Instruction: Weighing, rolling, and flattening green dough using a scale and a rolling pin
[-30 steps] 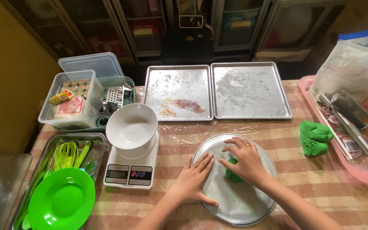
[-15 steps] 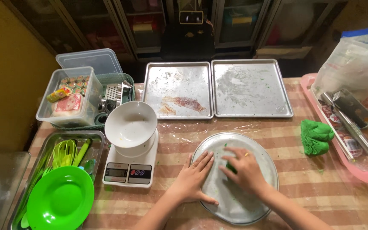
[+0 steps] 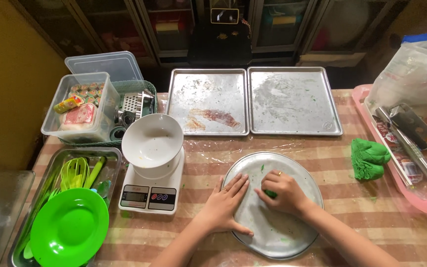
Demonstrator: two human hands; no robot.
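Checked surface (image 3: 371, 207): round metal tray (image 3: 292, 232) under both hands. Left hand (image 3: 223, 205) flat, fingers spread; right hand (image 3: 282, 193) curled over green dough (image 3: 271, 194). White bowl (image 3: 152, 141) on scale (image 3: 149, 190); clear tub (image 3: 82, 106) holding small packets.

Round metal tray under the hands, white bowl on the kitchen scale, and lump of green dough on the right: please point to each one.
Round metal tray (image 3: 277, 232), head view, bare surface near its front.
White bowl (image 3: 151, 140), head view, inside of the bowl.
Lump of green dough (image 3: 368, 158), head view, middle of the lump.
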